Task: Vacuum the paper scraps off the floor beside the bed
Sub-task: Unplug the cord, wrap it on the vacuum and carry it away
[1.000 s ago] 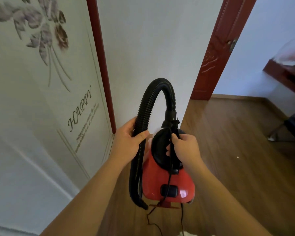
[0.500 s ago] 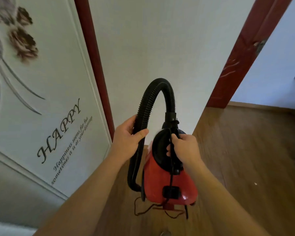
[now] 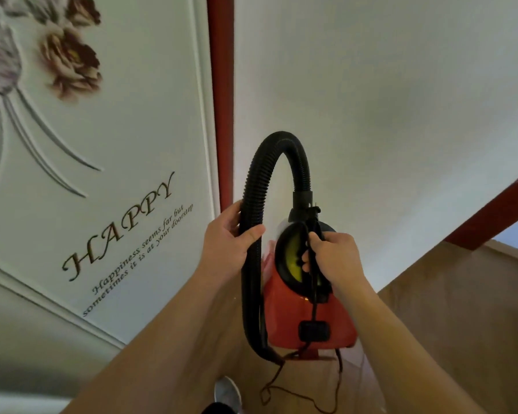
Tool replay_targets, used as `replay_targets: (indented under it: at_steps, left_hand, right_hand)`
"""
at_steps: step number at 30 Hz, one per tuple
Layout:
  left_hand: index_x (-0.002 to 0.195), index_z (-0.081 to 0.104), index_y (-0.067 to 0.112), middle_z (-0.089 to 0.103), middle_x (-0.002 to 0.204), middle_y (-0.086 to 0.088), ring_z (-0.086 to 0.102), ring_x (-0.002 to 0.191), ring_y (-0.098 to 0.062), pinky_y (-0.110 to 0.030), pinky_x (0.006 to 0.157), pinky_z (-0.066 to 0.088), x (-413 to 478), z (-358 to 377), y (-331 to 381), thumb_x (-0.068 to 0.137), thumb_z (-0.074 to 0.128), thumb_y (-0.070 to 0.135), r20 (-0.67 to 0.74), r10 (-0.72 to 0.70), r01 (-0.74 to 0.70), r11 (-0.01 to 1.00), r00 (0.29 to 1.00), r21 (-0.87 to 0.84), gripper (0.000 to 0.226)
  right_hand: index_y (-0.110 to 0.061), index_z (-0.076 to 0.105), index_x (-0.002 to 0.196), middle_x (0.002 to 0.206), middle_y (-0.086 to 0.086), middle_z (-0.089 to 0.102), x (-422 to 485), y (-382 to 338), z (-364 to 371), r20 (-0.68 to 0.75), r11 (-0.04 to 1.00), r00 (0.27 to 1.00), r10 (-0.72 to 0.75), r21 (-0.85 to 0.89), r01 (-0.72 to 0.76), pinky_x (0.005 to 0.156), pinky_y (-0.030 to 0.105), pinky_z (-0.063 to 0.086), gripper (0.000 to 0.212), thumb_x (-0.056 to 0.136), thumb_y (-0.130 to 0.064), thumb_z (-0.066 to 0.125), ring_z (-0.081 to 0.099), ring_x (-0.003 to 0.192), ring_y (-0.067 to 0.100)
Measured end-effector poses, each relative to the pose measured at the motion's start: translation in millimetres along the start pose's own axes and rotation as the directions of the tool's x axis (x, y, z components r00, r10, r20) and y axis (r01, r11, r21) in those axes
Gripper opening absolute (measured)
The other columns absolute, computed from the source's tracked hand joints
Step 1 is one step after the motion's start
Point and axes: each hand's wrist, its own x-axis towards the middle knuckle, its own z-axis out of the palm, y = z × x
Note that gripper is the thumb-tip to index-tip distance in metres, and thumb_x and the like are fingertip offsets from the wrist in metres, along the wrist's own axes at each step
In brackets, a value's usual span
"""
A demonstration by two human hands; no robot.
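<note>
- My right hand (image 3: 332,258) is clenched round the black carrying handle on top of the vacuum cleaner (image 3: 293,321). It pins the power cord (image 3: 313,289) against the handle and takes the unit's weight.
- My left hand (image 3: 225,243) grasps the ribbed hose (image 3: 253,201) just below its arch, thumb across the front and fingers behind.
- The hose rises from the collar at the top of the red body, arches over, and runs down the body's left flank. Its free end hangs at the lower left corner of the body.
- The unit hangs above the wooden floor (image 3: 446,309), apparently clear of it. Slack cord loops beneath it, near my shoe (image 3: 228,392).
- A decorated wall panel (image 3: 117,231) stands to the left, a red door frame (image 3: 222,115) beside it, and plain wall ahead.
- The paper scraps and the bed are not in view. I judge the current step to be carrying the unit to the work area.
- Procedure: carry the load on the right hand and use the left only to hold the hose against the body, so the free end cannot swing.
- Gather the trailing cord before stepping, as it is a trip hazard.
- Set the body flat on the floor before releasing either grip.
</note>
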Motion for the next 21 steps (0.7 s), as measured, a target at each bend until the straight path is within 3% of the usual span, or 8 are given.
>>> replay_targets:
  at_steps: [3, 8, 12, 17, 21]
  left_hand:
    - [0.110, 0.064, 0.045, 0.075, 0.106, 0.005, 0.072, 0.098, -0.013, -0.035, 0.090, 0.059, 30.5, 5.6, -13.3, 0.086, 0.077, 0.004, -0.049, -0.018, 0.018, 1.000, 0.999, -0.002, 0.049]
    - [0.106, 0.063, 0.049, 0.075, 0.105, 0.007, 0.072, 0.095, -0.012, -0.037, 0.090, 0.060, 81.8, 12.0, -15.3, 0.087, 0.076, 0.005, -0.073, -0.020, 0.021, 1.000, 0.997, 0.006, 0.050]
    - [0.124, 0.067, 0.030, 0.075, 0.111, 0.007, 0.071, 0.103, -0.013, -0.042, 0.094, 0.059, 105.9, 7.0, -18.8, 0.087, 0.075, 0.006, -0.139, -0.064, 0.064, 0.998, 0.988, 0.000, 0.044]
    - [0.123, 0.066, 0.029, 0.075, 0.107, 0.008, 0.072, 0.097, -0.011, -0.041, 0.089, 0.061, 116.0, 12.9, -24.5, 0.088, 0.075, 0.006, -0.258, -0.085, 0.094, 0.995, 0.962, 0.025, 0.043]
    - [0.108, 0.065, 0.046, 0.075, 0.099, 0.011, 0.073, 0.091, -0.012, -0.039, 0.085, 0.062, 114.7, 21.2, -22.9, 0.088, 0.074, 0.008, -0.389, -0.078, 0.107, 0.993, 0.918, 0.052, 0.044]
  right_hand:
    - [-0.004, 0.069, 0.075, 0.060, 0.009, 0.068, 34.6, -2.7, 10.2, 0.045, 0.999, 0.999, 0.000, -0.036, 0.002, 0.057, 0.036, 0.055, 0.033, 0.101, -0.018, 0.055, 0.063, 0.051, 0.025]
    - [-0.003, 0.068, 0.077, 0.061, 0.009, 0.068, 83.2, -15.1, 22.8, 0.076, 0.998, 0.997, 0.027, -0.065, -0.023, 0.049, 0.029, 0.051, 0.032, 0.101, -0.019, 0.054, 0.063, 0.050, 0.024]
    - [-0.003, 0.069, 0.078, 0.060, 0.009, 0.068, 115.5, -29.5, 33.5, 0.145, 0.995, 0.989, 0.021, -0.096, -0.007, 0.050, 0.029, 0.051, 0.032, 0.101, -0.020, 0.054, 0.064, 0.050, 0.023]
    - [-0.003, 0.070, 0.076, 0.058, 0.008, 0.068, 155.9, -34.1, 44.3, 0.269, 0.991, 0.963, 0.019, -0.135, 0.019, 0.057, 0.036, 0.057, 0.033, 0.101, -0.018, 0.055, 0.065, 0.051, 0.026]
    - [0.001, 0.069, 0.078, 0.057, 0.009, 0.067, 184.1, -31.8, 52.9, 0.408, 0.985, 0.913, 0.019, -0.166, 0.054, 0.059, 0.040, 0.059, 0.032, 0.100, -0.018, 0.056, 0.065, 0.049, 0.027]
